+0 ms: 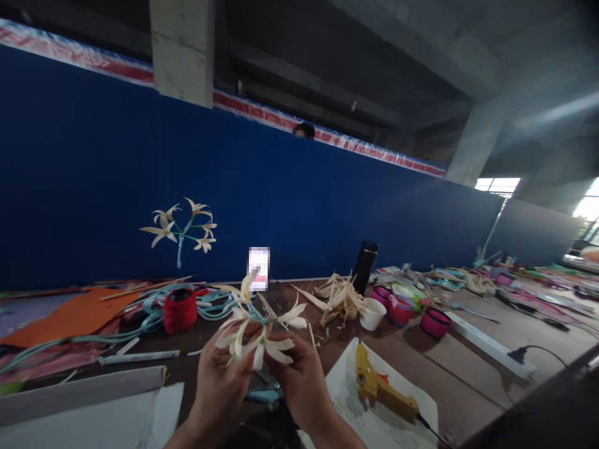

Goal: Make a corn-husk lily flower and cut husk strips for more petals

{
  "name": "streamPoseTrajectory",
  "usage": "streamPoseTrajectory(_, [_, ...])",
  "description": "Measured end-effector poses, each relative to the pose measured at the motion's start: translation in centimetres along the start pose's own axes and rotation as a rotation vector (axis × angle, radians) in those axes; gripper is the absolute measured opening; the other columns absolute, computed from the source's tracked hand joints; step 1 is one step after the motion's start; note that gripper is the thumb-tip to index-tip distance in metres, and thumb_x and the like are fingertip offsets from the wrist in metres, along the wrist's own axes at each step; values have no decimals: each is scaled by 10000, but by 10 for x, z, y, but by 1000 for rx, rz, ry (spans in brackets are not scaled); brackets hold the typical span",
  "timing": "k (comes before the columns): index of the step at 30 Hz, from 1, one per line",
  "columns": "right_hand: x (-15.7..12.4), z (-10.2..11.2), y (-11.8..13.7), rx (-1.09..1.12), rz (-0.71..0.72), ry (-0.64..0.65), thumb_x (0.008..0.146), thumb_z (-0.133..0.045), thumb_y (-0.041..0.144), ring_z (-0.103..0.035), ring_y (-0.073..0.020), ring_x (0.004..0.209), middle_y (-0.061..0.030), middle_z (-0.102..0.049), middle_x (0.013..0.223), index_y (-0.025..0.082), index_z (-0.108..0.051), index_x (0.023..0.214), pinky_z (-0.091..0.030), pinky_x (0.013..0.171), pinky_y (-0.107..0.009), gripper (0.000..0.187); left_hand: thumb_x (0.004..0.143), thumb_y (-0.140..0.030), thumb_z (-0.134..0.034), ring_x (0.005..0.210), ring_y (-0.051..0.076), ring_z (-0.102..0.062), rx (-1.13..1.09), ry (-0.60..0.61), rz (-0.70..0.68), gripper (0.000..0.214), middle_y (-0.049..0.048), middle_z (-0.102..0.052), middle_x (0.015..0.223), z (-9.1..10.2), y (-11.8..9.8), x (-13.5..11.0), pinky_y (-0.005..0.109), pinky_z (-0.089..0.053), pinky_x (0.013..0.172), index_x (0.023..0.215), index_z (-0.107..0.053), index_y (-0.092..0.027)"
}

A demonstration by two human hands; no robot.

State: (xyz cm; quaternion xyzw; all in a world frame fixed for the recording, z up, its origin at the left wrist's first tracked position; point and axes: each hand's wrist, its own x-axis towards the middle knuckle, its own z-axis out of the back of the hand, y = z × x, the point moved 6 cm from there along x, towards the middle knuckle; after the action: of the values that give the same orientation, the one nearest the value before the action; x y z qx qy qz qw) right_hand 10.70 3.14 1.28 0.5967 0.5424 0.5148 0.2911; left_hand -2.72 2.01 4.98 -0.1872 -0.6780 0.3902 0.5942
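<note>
Both of my hands are raised over the front of the table around a spray of handmade flowers [262, 340] with pale, pointed petals and a blue-green wrapped stem. My left hand [219, 374] grips the spray from the left, its fingers partly hidden behind the petals. From the right, my right hand [299, 374] closes on the lower part of the same spray; its fingertips are covered by a bloom. Beneath my hands lie blue-handled scissors [264, 395], partly hidden. A similar finished-looking flower spray [181, 231] shows against the blue partition at the left.
A yellow glue gun [381, 386] lies on printed paper at the right. Behind are dried husks [339, 296], a white cup [373, 313], a black flask [365, 267] and tape rolls. A red roll [180, 310], blue cords and orange paper [75, 315] are at the left.
</note>
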Motion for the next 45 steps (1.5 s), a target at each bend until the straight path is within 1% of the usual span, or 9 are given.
streamPoseTrajectory(3, [2,-4,4,-4,-11,-5,631,-762,187,-552,-116,638,10,-665,690,178,-715,783,-428,591,-194,160,738,-291,-629,847,214,-651,-37,42,64,203,84,-709,942,-6,4,2,284,-516,754,873,-715,-165])
streamPoseTrajectory(7, [5,-10,9,37,17,31,624,-778,236,-532,-118,617,7,-647,646,183,-742,754,-435,605,-205,145,747,-264,-639,986,223,-606,2,128,76,284,86,-678,1054,-12,16,2,326,-456,905,1017,-674,-184])
streamPoseTrajectory(11, [7,-12,8,111,22,56,631,-780,259,-509,-108,590,17,-629,643,198,-744,800,-430,636,-219,183,750,-296,-636,954,227,-617,-35,131,82,361,97,-663,1068,-13,21,1,335,-473,879,1093,-640,-186])
streamPoseTrajectory(19, [14,2,13,-114,-18,32,750,-684,316,-399,-81,558,20,-559,626,177,-735,881,-352,543,-190,198,778,-369,-605,997,184,-603,-6,182,127,345,51,-621,1123,-16,17,3,263,-470,873,1097,-635,-240])
streamPoseTrajectory(23, [29,15,20,-225,-5,-57,751,-668,321,-376,-69,520,26,-539,576,160,-733,866,-321,504,-183,207,770,-409,-594,1016,190,-606,1,118,179,334,37,-658,1097,-14,27,6,271,-472,890,1055,-662,-248])
streamPoseTrajectory(26, [43,22,26,-211,10,-116,744,-664,340,-407,-66,516,-11,-609,651,141,-723,895,-303,476,-179,258,737,-451,-605,1003,210,-621,48,123,261,346,41,-695,1042,-18,38,8,285,-482,886,986,-696,-228])
streamPoseTrajectory(31, [63,21,29,-135,-6,-120,728,-669,363,-394,-50,488,-45,-636,711,125,-712,928,-250,429,-165,314,718,-483,-601,976,228,-644,35,222,366,372,42,-717,1010,-31,54,3,277,-514,831,953,-711,-216])
streamPoseTrajectory(38, [68,26,14,-175,-29,-112,739,-655,341,-369,-47,477,-32,-614,696,128,-717,922,-232,432,-175,288,712,-481,-602,912,219,-662,82,157,384,348,31,-733,940,-22,58,6,258,-512,816,909,-722,-221])
streamPoseTrajectory(45, [66,37,-5,-290,9,-99,742,-646,382,-372,-77,502,-12,-594,608,122,-732,904,-284,466,-198,318,729,-475,-577,885,214,-662,168,101,314,323,23,-733,918,-17,56,8,285,-510,818,895,-720,-239])
